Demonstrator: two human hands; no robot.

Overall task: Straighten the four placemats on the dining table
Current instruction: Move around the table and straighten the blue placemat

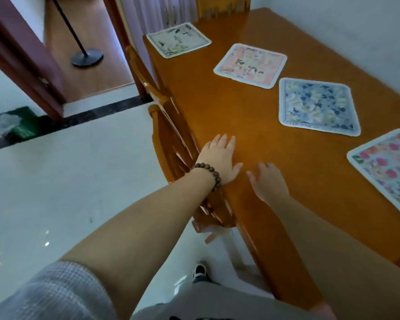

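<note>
Four floral placemats lie in a row on the orange wooden dining table (252, 125). The farthest is a pale green-and-white placemat (178, 39). After it come a pink placemat (251, 65), a blue placemat (318, 106) and, cut off by the right edge, a red-flowered placemat (389, 168). Each sits at a slightly different angle. My left hand (217, 158), with a bead bracelet on the wrist, rests flat on the bare table near its front edge. My right hand (269, 181) hovers beside it, fingers spread. Neither hand touches a placemat.
Wooden chairs (169, 135) are tucked against the table's left side, and another chair (222, 5) stands at the far end. A wall runs along the table's right side. A black lamp base (87, 57) stands on the wooden floor past a doorway at upper left.
</note>
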